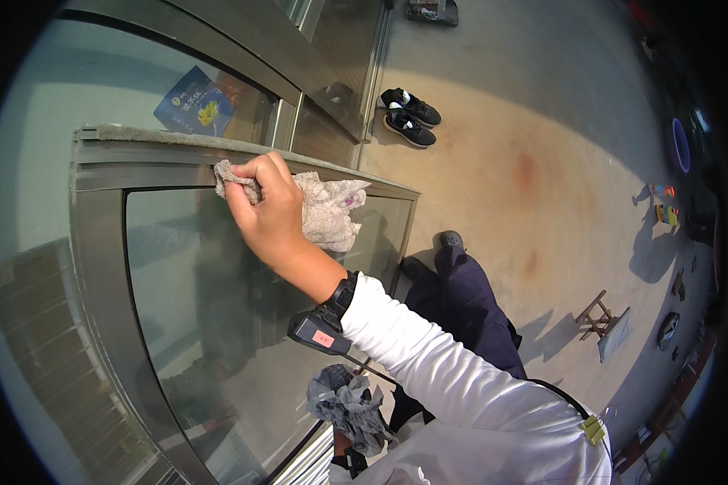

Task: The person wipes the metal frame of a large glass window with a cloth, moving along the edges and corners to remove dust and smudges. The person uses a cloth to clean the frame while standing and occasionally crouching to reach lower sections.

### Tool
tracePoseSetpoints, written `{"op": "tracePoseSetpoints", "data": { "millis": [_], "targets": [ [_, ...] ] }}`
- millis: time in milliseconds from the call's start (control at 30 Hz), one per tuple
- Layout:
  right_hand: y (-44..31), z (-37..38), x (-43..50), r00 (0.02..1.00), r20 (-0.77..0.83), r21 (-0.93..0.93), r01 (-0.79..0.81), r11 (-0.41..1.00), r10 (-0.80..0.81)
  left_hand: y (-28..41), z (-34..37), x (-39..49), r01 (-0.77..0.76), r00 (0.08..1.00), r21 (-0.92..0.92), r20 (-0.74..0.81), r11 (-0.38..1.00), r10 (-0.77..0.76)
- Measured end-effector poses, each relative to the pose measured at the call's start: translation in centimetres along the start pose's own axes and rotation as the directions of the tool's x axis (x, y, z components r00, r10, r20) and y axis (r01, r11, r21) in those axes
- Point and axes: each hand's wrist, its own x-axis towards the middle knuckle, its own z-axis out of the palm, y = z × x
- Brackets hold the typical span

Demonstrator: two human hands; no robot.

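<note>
My right hand point(271, 203) pinches a damp-looking, greyish-white cloth point(330, 212). One bunched end pokes out past the thumb and fingertips, while the rest hangs below the hand. The cloth is against the upper rail of an aluminium-framed glass panel point(100, 230). Fuzzy grey dirt or pile point(176, 138) runs along the panel's top edge. Lower down, near my body, a crumpled grey plastic bag point(349, 403) covers my left hand point(341, 442). Only the wrist shows there, so the fingers are hidden.
More framed glass point(242, 42) stands behind the panel, with a blue packet point(195, 104) beyond. Black sneakers point(409, 118) rest on the concrete floor point(491, 176). To the right are a folding stool point(605, 327), small colourful toys point(665, 206) and a purple basin point(680, 145).
</note>
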Motion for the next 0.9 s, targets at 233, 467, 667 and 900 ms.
{"op": "tracePoseSetpoints", "data": {
  "millis": [233,467,667,900],
  "targets": [
    [5.6,-5.6,-2.6,0.981,0.001,-0.071,-0.195,0.978,0.196,-2.4,2.2,2.7,0.073,0.997,0.098,-0.025,0.993,-0.071],
    [15.9,-11.2,-5.8,0.986,-0.036,-0.106,-0.163,0.981,0.160,-6.3,2.6,9.7,0.165,0.986,0.215,-0.067,0.963,-0.154],
    [24.0,-15.6,-8.3,0.984,-0.060,-0.144,-0.178,0.973,0.171,-8.8,2.1,15.9,0.259,0.966,0.340,-0.098,0.904,-0.240],
    [34.9,-21.7,-11.8,0.944,-0.194,-0.159,-0.298,0.941,0.266,-12.1,1.6,21.6,0.341,0.940,0.441,-0.146,0.830,-0.309]
  ]
}}
